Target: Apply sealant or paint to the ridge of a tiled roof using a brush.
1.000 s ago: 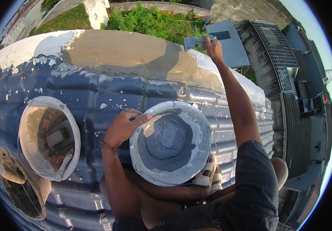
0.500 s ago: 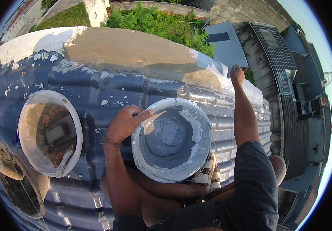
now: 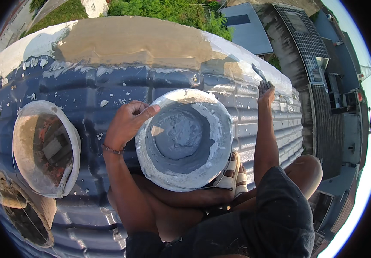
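Observation:
My left hand [image 3: 128, 122] grips the left rim of a pale, smeared bucket [image 3: 168, 182], its thumb over the edge. Inside the bucket lies thick wet grey mortar [image 3: 180, 134]. My right arm is stretched forward to the right. In that hand [image 3: 266, 95] is a narrow grey-coated tool [image 3: 260, 72] whose exact kind I cannot make out. The tool's tip is at the white edge of a raised band [image 3: 134, 41] along the roof, partly coated in brown-grey. Most of the right-hand fingers are hidden from this side.
Dark blue roof tiles [image 3: 121, 79] carry scattered white crumbs. On the left stands a second bucket [image 3: 18, 129] with wood pieces and a handled tool inside. A mud-caked container [image 3: 50, 219] lies beside it. Beyond the right edge, neighbouring roofs [image 3: 299, 38] lie lower down.
My right hand has drawn back toward me, and the tool in it now shows more plainly. My left hand stays on the bucket rim. The view has shifted slightly.

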Tool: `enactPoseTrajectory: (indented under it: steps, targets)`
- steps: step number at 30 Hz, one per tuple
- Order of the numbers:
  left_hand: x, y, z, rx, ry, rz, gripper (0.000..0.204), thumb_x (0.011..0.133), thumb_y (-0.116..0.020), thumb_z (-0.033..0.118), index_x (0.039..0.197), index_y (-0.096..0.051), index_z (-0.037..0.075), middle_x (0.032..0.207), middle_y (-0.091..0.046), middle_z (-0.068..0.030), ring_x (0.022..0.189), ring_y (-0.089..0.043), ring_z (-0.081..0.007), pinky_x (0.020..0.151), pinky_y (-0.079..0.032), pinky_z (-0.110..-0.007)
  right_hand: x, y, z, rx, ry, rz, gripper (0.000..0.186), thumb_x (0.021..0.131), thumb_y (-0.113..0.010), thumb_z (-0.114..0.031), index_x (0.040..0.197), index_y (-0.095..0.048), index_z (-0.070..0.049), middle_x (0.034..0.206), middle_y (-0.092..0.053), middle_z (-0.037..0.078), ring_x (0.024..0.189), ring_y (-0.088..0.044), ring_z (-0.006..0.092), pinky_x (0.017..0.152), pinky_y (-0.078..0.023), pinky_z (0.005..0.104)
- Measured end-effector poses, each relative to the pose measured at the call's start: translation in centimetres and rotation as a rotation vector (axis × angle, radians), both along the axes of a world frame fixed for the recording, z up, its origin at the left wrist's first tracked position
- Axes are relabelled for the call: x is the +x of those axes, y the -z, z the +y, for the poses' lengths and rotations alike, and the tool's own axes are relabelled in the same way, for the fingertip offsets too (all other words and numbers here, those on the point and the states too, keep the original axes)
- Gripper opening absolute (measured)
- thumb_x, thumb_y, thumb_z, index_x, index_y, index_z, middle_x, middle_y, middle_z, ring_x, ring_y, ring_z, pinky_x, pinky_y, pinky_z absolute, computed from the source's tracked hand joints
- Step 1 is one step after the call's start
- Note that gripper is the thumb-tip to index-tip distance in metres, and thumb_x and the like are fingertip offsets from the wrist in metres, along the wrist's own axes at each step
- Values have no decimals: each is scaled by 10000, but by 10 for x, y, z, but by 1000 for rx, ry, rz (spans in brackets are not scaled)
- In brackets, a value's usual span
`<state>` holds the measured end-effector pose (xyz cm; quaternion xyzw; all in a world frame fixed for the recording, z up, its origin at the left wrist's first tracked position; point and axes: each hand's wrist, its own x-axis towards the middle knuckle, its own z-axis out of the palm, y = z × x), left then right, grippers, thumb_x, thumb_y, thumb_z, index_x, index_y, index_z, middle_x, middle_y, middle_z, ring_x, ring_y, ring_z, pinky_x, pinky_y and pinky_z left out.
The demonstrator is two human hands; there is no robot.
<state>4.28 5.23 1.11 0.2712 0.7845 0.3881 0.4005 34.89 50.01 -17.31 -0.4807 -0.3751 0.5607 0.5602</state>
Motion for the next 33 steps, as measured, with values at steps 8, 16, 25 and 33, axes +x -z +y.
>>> enactPoseTrajectory:
  steps: [8, 16, 25, 33]
  targets:
    - [3, -1, 2, 40, 25, 47, 545, 883, -682, 480, 831, -684, -62, 894, -623, -56, 804, -538, -124, 731, -426, -274, -19, -85, -81, 163, -4, 10, 459, 1010, -407, -405, 1206, -538, -10, 1081, -672, 161, 919, -664, 207, 746, -524, 294]
    - [10, 1, -2, 94, -36, 17, 606, 842, -697, 530, 876, -699, -75, 827, -636, -95, 760, -567, -167, 699, -460, -303, -99, -290, -125, 509, -355, 174, 367, 1015, -475, -327, 1084, -591, 14, 891, -700, 168, 757, -675, 179, 605, -509, 279]
    - [16, 0, -34, 230, -84, 24, 451, 877, -700, 383, 895, -708, -67, 869, -659, -72, 810, -564, -140, 757, -447, -286, -109, -434, -194, 740, -668, 279, 244, 1028, -488, -265, 1041, -600, -48, 881, -689, 80, 753, -646, 141, 643, -531, 262]
    - [27, 1, -50, 269, -152, 144, 473, 855, -686, 403, 857, -712, -69, 896, -669, -127, 792, -619, -205, 726, -475, -328, -52, -394, -250, 617, -786, -198, 393, 1032, -451, -350, 963, -599, 7, 766, -653, 149, 633, -587, 151, 591, -460, 275]
